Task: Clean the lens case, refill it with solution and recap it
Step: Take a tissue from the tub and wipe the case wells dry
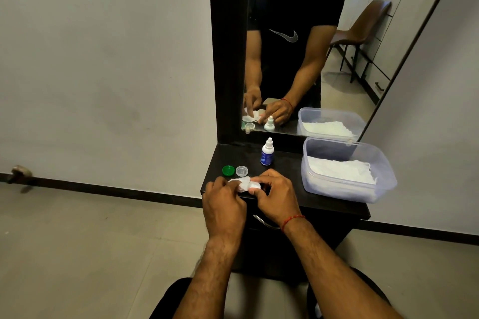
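Observation:
The white lens case (253,185) lies at the front edge of the black dresser top (285,179), pinched by my right hand (272,194). My left hand (223,202) presses a wad of white tissue (242,182) onto the case's left well. Both caps are off: a green cap (228,170) and a clear cap (241,170) rest side by side just behind my hands. The small white solution bottle (267,153) with a blue label stands upright and capped farther back.
A clear plastic tub (386,189) with white tissues sits on the right of the dresser top. A tall mirror (298,46) rises behind it. A drawer handle (264,223) is below my right wrist. Tiled floor lies to the left.

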